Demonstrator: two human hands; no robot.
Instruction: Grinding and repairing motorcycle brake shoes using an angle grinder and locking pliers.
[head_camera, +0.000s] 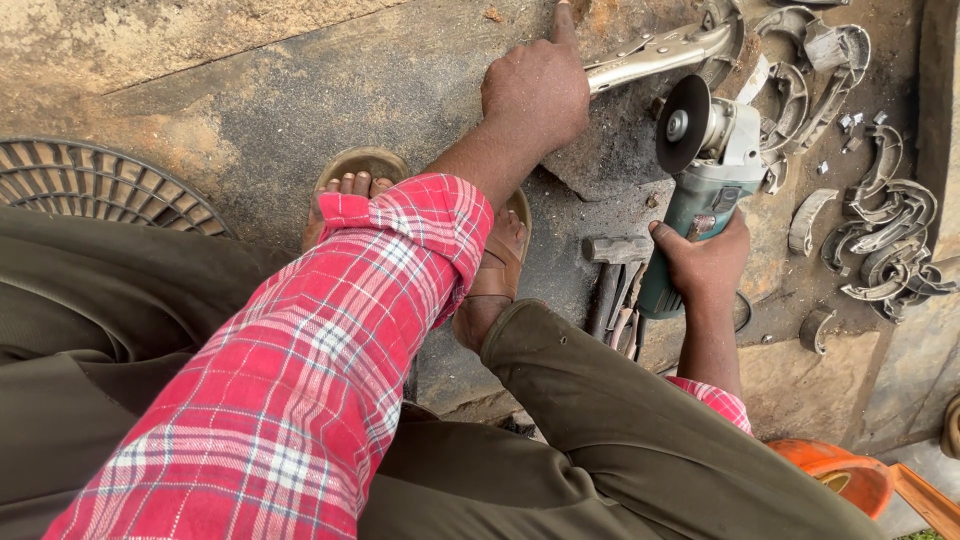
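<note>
A rough concrete floor (300, 90), stained dark, runs under everything, with a round metal grate (90, 185) at the far left and an orange tub (835, 475) at the near right. The person squats over it in olive trousers and a red plaid shirt, sandalled feet flat on the floor. The left hand (535, 95) reaches far forward, arm nearly straight, knuckles up and fingers curled loosely, the forefinger stretched out and pressed to the floor just beside the handle of the locking pliers (660, 50), which lie at the far side clamped on a curved metal piece. The right hand (705, 260) sits lower and nearer, wrist bent, fingers wrapped tight round the green body of the grinder (700, 165), whose dark disc points toward the pliers. A hammer (612, 270) lies just left of that hand. Curved metal shoes (885, 235) lie scattered at the right.
</note>
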